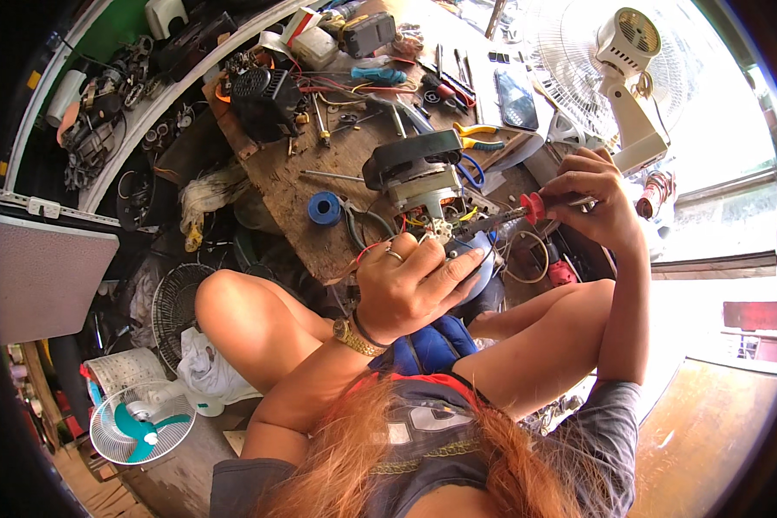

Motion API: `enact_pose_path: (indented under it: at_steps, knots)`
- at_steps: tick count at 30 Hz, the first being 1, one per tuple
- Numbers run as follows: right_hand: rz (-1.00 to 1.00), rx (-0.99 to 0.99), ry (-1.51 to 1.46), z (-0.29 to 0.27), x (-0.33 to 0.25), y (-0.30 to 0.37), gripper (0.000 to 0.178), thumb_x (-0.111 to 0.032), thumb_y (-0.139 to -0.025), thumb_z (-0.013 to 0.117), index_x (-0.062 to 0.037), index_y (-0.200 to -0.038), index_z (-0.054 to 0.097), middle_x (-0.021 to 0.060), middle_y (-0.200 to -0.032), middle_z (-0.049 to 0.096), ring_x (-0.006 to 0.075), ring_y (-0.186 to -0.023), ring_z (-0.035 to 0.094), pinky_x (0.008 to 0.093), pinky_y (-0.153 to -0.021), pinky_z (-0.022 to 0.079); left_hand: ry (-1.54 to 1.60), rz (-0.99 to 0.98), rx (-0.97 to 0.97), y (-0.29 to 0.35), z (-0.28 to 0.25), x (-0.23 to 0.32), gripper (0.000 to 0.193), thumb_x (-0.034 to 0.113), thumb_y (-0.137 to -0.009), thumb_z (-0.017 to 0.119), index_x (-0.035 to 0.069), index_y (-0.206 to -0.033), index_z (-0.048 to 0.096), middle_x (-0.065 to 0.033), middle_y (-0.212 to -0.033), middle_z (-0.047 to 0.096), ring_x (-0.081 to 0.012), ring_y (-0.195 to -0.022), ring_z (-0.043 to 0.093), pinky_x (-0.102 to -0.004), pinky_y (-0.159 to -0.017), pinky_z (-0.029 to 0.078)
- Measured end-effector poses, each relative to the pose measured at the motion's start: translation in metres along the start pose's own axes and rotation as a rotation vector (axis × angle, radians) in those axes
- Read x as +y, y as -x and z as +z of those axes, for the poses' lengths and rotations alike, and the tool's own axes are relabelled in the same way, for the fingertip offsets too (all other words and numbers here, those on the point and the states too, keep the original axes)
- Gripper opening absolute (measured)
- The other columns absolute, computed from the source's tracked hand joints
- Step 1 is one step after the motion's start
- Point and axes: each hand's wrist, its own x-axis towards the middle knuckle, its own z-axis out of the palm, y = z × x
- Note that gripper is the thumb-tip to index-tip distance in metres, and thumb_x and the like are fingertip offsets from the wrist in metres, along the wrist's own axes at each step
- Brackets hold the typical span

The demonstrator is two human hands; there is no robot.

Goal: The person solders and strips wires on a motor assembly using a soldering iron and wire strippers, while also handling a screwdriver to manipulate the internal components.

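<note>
My left hand (410, 285), with a ring and a gold wristwatch, grips the lower part of a fan motor (419, 177) that has a black housing, a metal core and red and yellow wires. My right hand (591, 198) holds a soldering iron (518, 211) with a red collar. Its tip points left at the wires and small white connector under the motor. The motor rests at the near edge of a wooden workbench (319, 224), above my knees.
On the bench lie a blue tape roll (325, 208), yellow-handled pliers (475, 131), screwdrivers, a black motor (263, 99) and a phone (516, 99). A white fan (617, 69) stands at the right. A small teal-bladed fan (138, 423) and a fan grille (177, 302) lie on the floor at the left.
</note>
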Motion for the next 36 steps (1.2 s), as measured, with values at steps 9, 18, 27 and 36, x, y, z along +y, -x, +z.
enact_pose_path:
  at_steps: [9, 18, 27, 36]
  knots:
    - [-0.007, 0.028, 0.005, 0.0, 0.002, 0.002, 0.03, -0.013, -0.058, 0.087, -0.0122, -0.086, 0.077, -0.0015, -0.077, 0.061, 0.0188, -0.083, 0.058, 0.0373, -0.084, 0.039, 0.072, -0.038, -0.024, 0.003, 0.0, 0.0, 0.042, 0.017, -0.068, 0.084, 0.021, -0.108, 0.076, 0.0075, -0.068, 0.056, -0.0161, -0.061, 0.05, -0.0288, -0.05, 0.041]
    - [-0.019, 0.018, 0.027, 0.0, 0.001, 0.001, 0.03, -0.013, -0.058, 0.086, -0.0119, -0.086, 0.078, -0.0019, -0.08, 0.063, 0.0186, -0.083, 0.058, 0.037, -0.083, 0.039, 0.155, -0.038, -0.021, 0.008, 0.004, -0.003, 0.044, 0.013, -0.066, 0.082, 0.016, -0.109, 0.075, 0.0058, -0.072, 0.063, -0.0173, -0.062, 0.051, -0.0301, -0.053, 0.042]
    - [-0.039, 0.036, 0.06, -0.003, -0.003, 0.0, 0.032, -0.016, -0.056, 0.087, -0.0128, -0.086, 0.078, -0.0019, -0.08, 0.063, 0.0188, -0.082, 0.058, 0.0362, -0.081, 0.039, 0.186, -0.049, -0.022, 0.004, 0.004, -0.003, 0.043, 0.012, -0.066, 0.082, 0.015, -0.108, 0.073, 0.0032, -0.071, 0.062, -0.0188, -0.063, 0.053, -0.0322, -0.055, 0.044]
    - [-0.048, 0.044, 0.092, -0.006, -0.012, -0.001, 0.033, -0.018, -0.055, 0.088, -0.0149, -0.086, 0.078, -0.0026, -0.079, 0.062, 0.0187, -0.081, 0.056, 0.0357, -0.079, 0.039, 0.204, -0.03, -0.022, 0.004, 0.004, -0.004, 0.043, 0.011, -0.066, 0.082, 0.013, -0.108, 0.072, 0.0024, -0.072, 0.062, -0.0193, -0.063, 0.054, -0.0325, -0.056, 0.047]
